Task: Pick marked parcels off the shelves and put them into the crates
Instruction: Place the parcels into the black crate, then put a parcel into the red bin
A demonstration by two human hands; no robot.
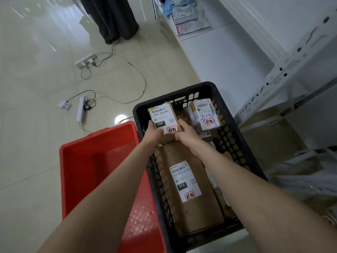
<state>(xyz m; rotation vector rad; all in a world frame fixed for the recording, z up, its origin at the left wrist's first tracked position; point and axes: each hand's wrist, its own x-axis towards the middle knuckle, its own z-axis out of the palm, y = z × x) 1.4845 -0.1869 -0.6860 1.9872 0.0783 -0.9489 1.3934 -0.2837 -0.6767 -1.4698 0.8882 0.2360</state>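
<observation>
Both hands hold one small brown cardboard box with a white label that says 060 (161,115). The left hand (154,132) grips its lower left corner. The right hand (186,134) grips its right edge, with the fingers curled round the side. Two hands keep the box flat and steady, so it can go down label up and the red stamp on it shows.

The box is inside the far end of the black plastic crate with holes in its walls (229,141). I cannot tell if it sits on something yet or hangs just above it.

A long brown cardboard parcel with a white label that says 010 (173,156) lies flat in the near part of the crate. It takes up most of the room there, so I think the small box goes to the far end, where there is a gap. Just beside it, on the right, sits a taped parcel with blue writing on its label (204,114). It has a red stamp too.

A red plastic crate (91,161) stands touching the black one on the left. The white metal shelves (300,57) are close by on the right, so the parcels have a short trip.

I think the next move is to let the box settle and open both hands.
</observation>
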